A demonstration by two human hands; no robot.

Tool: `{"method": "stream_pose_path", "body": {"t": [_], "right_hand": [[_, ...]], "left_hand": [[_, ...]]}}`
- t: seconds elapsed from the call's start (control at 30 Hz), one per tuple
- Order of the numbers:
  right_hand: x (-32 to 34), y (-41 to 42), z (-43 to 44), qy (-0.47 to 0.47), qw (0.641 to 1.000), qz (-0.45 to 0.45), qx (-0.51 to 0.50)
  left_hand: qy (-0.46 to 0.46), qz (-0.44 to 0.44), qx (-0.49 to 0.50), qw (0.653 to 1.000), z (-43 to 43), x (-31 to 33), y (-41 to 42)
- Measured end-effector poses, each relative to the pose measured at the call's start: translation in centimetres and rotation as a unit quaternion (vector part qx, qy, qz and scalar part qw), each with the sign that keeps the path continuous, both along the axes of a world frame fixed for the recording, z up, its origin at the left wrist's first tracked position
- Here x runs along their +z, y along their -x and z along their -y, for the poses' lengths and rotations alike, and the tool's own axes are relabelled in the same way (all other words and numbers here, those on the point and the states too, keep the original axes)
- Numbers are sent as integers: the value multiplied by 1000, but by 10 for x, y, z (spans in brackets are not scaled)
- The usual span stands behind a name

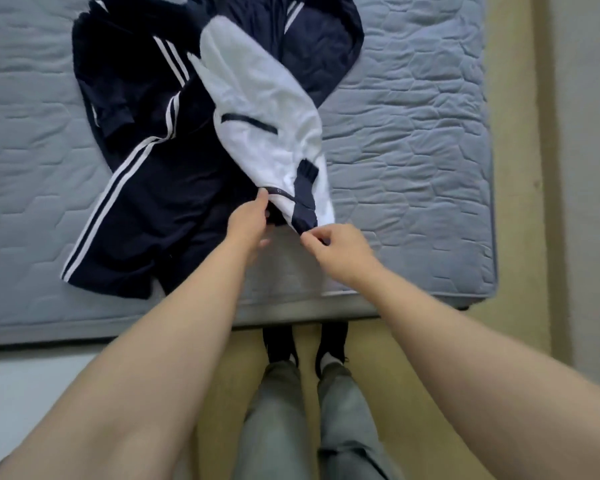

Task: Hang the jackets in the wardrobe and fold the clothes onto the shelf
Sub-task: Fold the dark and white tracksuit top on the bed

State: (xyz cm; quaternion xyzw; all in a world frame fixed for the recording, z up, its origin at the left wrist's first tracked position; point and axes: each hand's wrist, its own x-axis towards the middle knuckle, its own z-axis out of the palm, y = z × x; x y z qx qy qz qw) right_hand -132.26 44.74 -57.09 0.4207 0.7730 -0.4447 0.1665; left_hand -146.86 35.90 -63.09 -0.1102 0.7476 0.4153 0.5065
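A white jacket [257, 109] with a navy collar and a dark pocket zip lies diagonally on the bed. My left hand [248, 220] grips its near edge by the collar, thumb on top. My right hand [336, 249] pinches the navy collar end at the jacket's near corner. Under and left of it lie navy track trousers [136, 202] with white side stripes. A navy quilted jacket [319, 43] lies at the top, partly covered by the white one.
The clothes rest on a grey quilted mattress [413, 133], whose near edge runs across the middle of the view. Beyond its right edge is a yellowish floor [520, 237]. My legs and dark shoes [305, 344] stand by the bed's edge.
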Motion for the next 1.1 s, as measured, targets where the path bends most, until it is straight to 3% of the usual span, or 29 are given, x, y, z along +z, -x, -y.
{"method": "stream_pose_path", "body": {"t": [0.07, 0.17, 0.3, 0.43, 0.63, 0.9, 1.1], "right_hand": [[48, -16, 22, 1, 995, -44, -94], [107, -29, 42, -7, 982, -63, -178], [173, -43, 45, -24, 970, -61, -233], [227, -58, 42, 25, 973, -46, -223], [284, -66, 46, 76, 976, -54, -198], [371, -51, 22, -78, 958, -212, -176], [456, -39, -18, -264, 919, -292, -21]], "left_hand": [[-58, 161, 116, 978, 6, 48, -20], [-86, 182, 168, 965, 11, 108, -45], [-86, 114, 115, 983, 12, 191, -60], [-101, 47, 39, 993, 18, 254, -66], [-161, 21, 47, 986, 24, 334, -70], [-243, -133, 20, 961, 8, 430, -52], [-298, -269, 64, 914, 5, 491, -37]]}}
